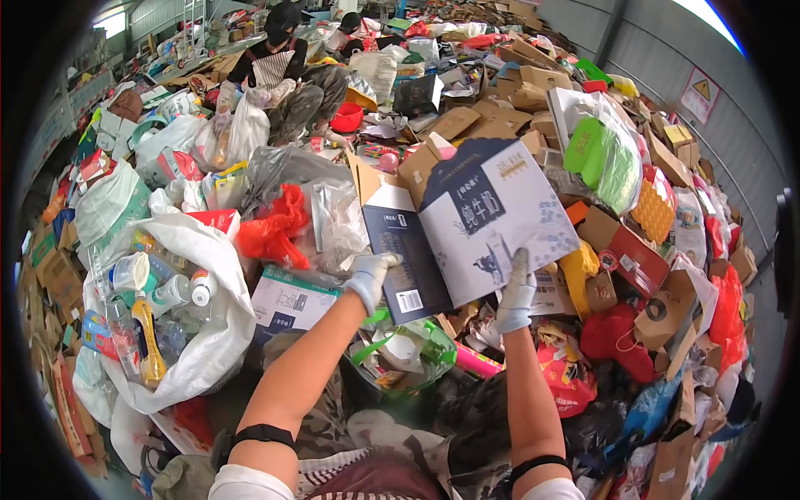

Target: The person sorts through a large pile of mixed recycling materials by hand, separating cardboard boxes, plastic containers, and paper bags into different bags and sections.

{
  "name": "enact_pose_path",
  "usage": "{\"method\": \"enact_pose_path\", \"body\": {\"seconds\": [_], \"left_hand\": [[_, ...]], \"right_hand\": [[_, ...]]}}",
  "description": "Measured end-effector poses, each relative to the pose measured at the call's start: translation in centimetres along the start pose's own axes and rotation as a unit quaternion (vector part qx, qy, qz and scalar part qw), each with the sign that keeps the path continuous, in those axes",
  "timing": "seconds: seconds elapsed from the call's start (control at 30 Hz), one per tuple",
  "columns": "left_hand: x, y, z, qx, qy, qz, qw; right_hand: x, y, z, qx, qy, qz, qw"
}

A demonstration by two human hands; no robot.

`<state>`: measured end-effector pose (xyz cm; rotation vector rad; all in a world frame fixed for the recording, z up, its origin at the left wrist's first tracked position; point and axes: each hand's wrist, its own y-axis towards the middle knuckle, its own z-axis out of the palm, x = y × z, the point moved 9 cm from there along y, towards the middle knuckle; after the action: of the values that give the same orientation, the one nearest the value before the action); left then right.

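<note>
Left hand: Gloved, my left hand [369, 282] pinches the dark side panel of a milk carton [498, 218] near its lower left edge.
Right hand: My right hand [517, 293], also gloved, grips the pale front panel at its lower edge, thumb over the print.
Milk carton: Held tilted above the heap, top flaps open, two panels angled apart; opened, I judge, but neither flat nor set down.
White sack: To my left, the white sack [237, 302] gapes around plastic bottles [171, 293], partly filled by the look of it.
Heap: Bags and cardboard [475, 122] stretch toward the metal wall [642, 50], seemingly mostly unsorted.
Behind the panels: My gripping fingertips are largely hidden, as is the carton's underside.
Inside the sack: Its lower contents cannot be seen.
Far side: A seated person [283, 62] appears small, hands hard to make out; dark rims crop the edges.
</note>
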<state>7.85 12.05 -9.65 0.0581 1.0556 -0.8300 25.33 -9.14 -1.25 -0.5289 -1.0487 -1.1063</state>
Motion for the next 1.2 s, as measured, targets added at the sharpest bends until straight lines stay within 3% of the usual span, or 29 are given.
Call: {"method": "enact_pose_path", "body": {"seconds": [0.03, 0.07, 0.13, 0.2, 0.27, 0.47, 0.5, 0.57, 0.6, 0.67, 0.7, 0.73, 0.8, 0.87, 0.93, 0.97, 1.03, 1.07, 1.1, 1.2], "left_hand": [[-0.3, -0.3, -0.4, 0.027, -0.001, -0.002, 1.000], [-0.8, -0.9, -0.4, 0.053, -0.003, -0.002, 0.999], [-1.1, -2.0, -0.7, 0.057, -0.018, -0.030, 0.998], [-1.2, -3.8, 1.2, 0.162, -0.124, -0.091, 0.975], [-3.5, -6.3, 3.0, 0.203, -0.102, -0.015, 0.974], [-3.7, -7.0, 2.8, 0.214, -0.110, -0.014, 0.971], [-3.1, -7.1, 3.5, 0.233, -0.107, -0.046, 0.966], [-2.5, -8.3, 4.9, 0.262, -0.094, -0.080, 0.957], [-2.9, -9.2, 5.3, 0.264, -0.084, -0.067, 0.958], [-0.3, -8.8, 4.0, 0.225, -0.045, -0.109, 0.967], [-1.6, -10.3, 3.7, 0.216, 0.102, 0.051, 0.970], [1.2, -10.6, 3.1, 0.168, 0.092, -0.009, 0.981], [3.9, -13.4, 2.2, 0.129, 0.164, -0.004, 0.978], [4.6, -15.5, 1.1, 0.119, 0.081, -0.109, 0.984], [3.4, -18.1, -0.6, 0.072, -0.058, -0.275, 0.957], [0.4, -18.6, -1.4, 0.142, -0.060, -0.192, 0.969], [-6.1, -19.7, -3.8, 0.135, -0.067, -0.105, 0.983], [-9.9, -19.8, -5.2, 0.061, -0.074, -0.105, 0.990], [-16.1, -19.3, -7.1, -0.024, -0.054, 0.007, 0.998], [-37.7, -11.7, -14.3, 0.066, -0.098, 0.241, 0.963]], "right_hand": [[-0.2, 1.0, -2.1, -0.064, -0.015, -0.022, 0.998], [-0.5, 1.7, -3.3, -0.064, -0.014, -0.024, 0.998], [-0.9, 2.3, -3.9, -0.058, 0.122, 0.003, 0.991], [-0.4, 1.5, -3.5, -0.054, 0.186, 0.055, 0.980], [-0.8, 1.0, -3.7, -0.052, 0.265, 0.090, 0.959], [-1.9, 1.4, -4.2, -0.041, 0.265, 0.114, 0.957], [-2.5, 1.5, -4.5, -0.046, 0.262, 0.125, 0.956], [-0.8, -1.4, -3.7, -0.125, 0.148, 0.177, 0.965], [-1.8, -0.1, -4.8, -0.040, 0.104, 0.163, 0.980], [-4.1, 2.1, -7.2, 0.021, 0.075, 0.215, 0.973], [-6.2, 4.5, -9.8, 0.073, 0.070, 0.251, 0.963], [-5.7, 4.7, -8.7, 0.138, 0.137, 0.229, 0.954], [-5.7, 5.8, -12.1, 0.070, 0.104, 0.260, 0.957], [-4.5, 5.1, -14.1, 0.029, 0.068, 0.281, 0.957], [-3.3, 4.0, -16.4, -0.010, 0.039, 0.297, 0.954], [-3.1, 3.4, -17.1, -0.022, 0.031, 0.308, 0.951], [-2.8, 2.2, -19.1, -0.051, 0.017, 0.324, 0.945], [-2.4, 1.6, -19.8, -0.070, 0.008, 0.329, 0.942], [-2.4, 1.4, -20.8, -0.081, 0.004, 0.335, 0.939], [-3.0, 0.0, -22.8, -0.111, -0.006, 0.354, 0.929]]}}
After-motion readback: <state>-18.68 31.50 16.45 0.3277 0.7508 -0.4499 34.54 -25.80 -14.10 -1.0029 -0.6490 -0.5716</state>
